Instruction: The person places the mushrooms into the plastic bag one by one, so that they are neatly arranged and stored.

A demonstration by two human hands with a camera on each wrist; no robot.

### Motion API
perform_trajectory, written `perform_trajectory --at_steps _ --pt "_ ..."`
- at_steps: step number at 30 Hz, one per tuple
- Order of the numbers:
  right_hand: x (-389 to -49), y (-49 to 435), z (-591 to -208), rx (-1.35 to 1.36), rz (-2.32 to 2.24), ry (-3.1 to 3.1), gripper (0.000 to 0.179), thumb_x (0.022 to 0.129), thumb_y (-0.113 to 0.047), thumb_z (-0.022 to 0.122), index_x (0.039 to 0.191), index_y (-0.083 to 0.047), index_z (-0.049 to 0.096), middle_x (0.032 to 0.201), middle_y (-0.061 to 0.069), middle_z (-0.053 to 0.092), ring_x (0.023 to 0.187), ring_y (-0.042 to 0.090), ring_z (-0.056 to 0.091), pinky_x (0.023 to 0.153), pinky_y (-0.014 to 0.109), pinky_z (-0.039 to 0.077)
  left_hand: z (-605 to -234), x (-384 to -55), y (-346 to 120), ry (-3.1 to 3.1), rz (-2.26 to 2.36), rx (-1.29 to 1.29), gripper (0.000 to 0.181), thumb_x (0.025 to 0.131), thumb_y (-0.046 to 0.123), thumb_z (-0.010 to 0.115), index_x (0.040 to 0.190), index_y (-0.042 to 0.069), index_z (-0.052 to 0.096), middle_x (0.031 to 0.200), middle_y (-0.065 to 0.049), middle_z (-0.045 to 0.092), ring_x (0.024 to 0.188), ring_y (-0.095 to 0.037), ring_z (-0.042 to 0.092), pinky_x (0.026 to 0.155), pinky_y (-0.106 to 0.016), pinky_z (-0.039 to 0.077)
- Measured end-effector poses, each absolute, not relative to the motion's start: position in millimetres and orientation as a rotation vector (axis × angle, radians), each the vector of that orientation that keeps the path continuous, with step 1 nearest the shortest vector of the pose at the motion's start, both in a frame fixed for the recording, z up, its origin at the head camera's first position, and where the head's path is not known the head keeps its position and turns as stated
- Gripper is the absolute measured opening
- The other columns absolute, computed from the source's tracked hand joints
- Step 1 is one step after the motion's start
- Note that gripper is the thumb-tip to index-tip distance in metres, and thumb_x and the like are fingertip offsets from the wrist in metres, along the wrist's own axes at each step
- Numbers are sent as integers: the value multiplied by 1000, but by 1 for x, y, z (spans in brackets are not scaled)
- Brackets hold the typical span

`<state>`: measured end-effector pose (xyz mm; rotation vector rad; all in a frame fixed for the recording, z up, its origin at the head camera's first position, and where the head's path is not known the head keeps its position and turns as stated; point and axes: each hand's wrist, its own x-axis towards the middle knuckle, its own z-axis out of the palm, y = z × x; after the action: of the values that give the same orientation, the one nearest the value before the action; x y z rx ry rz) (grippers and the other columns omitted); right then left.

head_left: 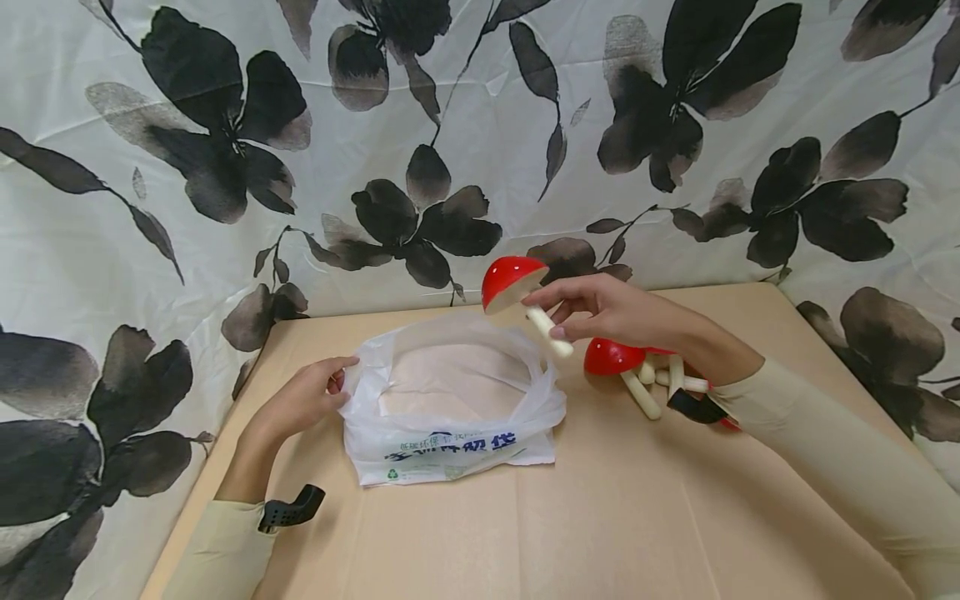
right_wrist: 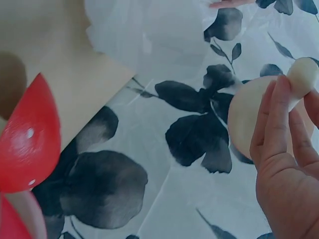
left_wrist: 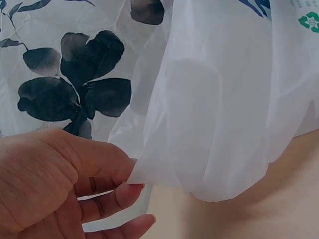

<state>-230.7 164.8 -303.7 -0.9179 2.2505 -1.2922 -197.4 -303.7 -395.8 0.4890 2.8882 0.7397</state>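
A white plastic bag (head_left: 450,433) with blue print lies on the table, its mouth spread. At its left edge my left hand (head_left: 311,396) pinches the thin film between thumb and fingers; the left wrist view shows the bag's edge (left_wrist: 169,169) at the fingertips. Above the bag's right side, my right hand (head_left: 600,308) holds a toy mushroom (head_left: 513,279) by its pale stem, the red white-dotted cap tilted to the left. In the right wrist view the stem's end (right_wrist: 303,77) sits between the fingers. The bag's inside is partly hidden.
More red-capped toy mushrooms (head_left: 615,357) lie in a pile on the table right of the bag, partly under my right forearm. A floral cloth (head_left: 525,150) hangs behind the wooden table (head_left: 600,517). Each wrist wears a black band (head_left: 292,508).
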Motion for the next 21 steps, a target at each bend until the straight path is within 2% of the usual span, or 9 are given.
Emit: perform_trajectory --at_steps 5,11,17,21 --pt "-233 153 -301 -921 -1256 2216 50 95 -14 69 143 -20 58 140 1 57 117 28 60 89 38 58 -397 -198 -304 2877 731 461 51 89 -5 64 138 -12 53 87 -8 55 83 -23 52 65 -27 43" --pt "-239 135 -298 -917 -1190 2195 46 94 -19 69 139 -23 60 134 1 58 116 27 60 87 40 58 -396 -198 -304 2877 733 461 50 89 -5 63 138 -12 52 88 -9 56 83 -23 52 65 -28 43" --pt "-244 112 -299 -915 -1137 2199 47 91 -17 73 136 -16 63 126 5 63 111 27 62 86 37 58 -394 -198 -303 2889 752 524 50 87 -7 61 136 -14 53 86 -9 59 82 -22 54 65 -27 44" --pt "-249 94 -303 -844 -1144 2139 48 91 -16 74 137 -10 62 124 9 64 109 28 65 89 41 58 -393 -198 -303 2899 742 541 50 87 -7 61 135 -15 53 85 -8 59 82 -21 54 66 -27 45"
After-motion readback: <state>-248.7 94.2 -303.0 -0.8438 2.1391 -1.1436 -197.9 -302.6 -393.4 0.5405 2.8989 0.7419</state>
